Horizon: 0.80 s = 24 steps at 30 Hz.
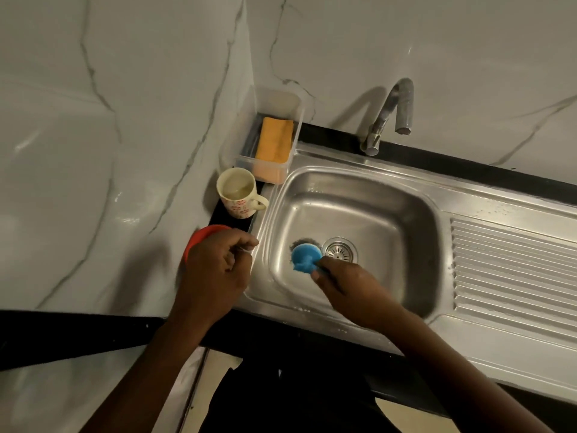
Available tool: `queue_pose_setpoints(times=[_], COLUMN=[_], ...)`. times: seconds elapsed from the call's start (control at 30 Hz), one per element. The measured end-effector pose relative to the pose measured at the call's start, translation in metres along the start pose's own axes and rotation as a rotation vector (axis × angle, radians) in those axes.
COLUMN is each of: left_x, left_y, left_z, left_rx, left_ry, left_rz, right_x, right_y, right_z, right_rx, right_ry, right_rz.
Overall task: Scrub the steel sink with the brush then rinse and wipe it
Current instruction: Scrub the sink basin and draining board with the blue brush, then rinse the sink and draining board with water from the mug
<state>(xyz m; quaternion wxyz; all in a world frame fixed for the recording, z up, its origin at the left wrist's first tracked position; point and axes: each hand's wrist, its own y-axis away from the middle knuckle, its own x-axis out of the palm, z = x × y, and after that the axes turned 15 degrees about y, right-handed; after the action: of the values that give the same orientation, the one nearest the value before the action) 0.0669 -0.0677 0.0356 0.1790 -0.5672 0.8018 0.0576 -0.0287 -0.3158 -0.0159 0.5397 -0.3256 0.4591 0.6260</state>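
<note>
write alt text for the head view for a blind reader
A person's right hand holds a blue brush on the floor of a steel sink, just left of the drain. The curled left hand is by the sink's left rim, near a mug.

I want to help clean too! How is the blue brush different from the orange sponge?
The blue brush is round; the orange sponge is a rectangle. The blue brush is down in the sink beside the drain; the orange sponge sits in a clear box. The right hand grips the blue brush; no hand touches the orange sponge. Both are cleaning tools.
</note>
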Motion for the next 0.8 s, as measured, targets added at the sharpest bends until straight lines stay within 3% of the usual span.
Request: queue_pose_setpoints(times=[0.27, 0.47, 0.8], left_x=[-0.025, -0.039, -0.052], left_y=[0.014, 0.029, 0.040], left_z=[-0.011, 0.001, 0.008], left_rx=[0.050, 0.045, 0.041], left_ry=[-0.039, -0.045, -0.053], left_rz=[-0.093, -0.125, -0.147], right_x=[0.044, 0.090, 0.141], right_y=[0.008, -0.014, -0.036], right_z=[0.087, 0.132, 0.155], right_rx=[-0.319, -0.441, -0.410], right_ry=[-0.047, 0.045, 0.122], right_rz=[-0.013, -0.045, -0.094])
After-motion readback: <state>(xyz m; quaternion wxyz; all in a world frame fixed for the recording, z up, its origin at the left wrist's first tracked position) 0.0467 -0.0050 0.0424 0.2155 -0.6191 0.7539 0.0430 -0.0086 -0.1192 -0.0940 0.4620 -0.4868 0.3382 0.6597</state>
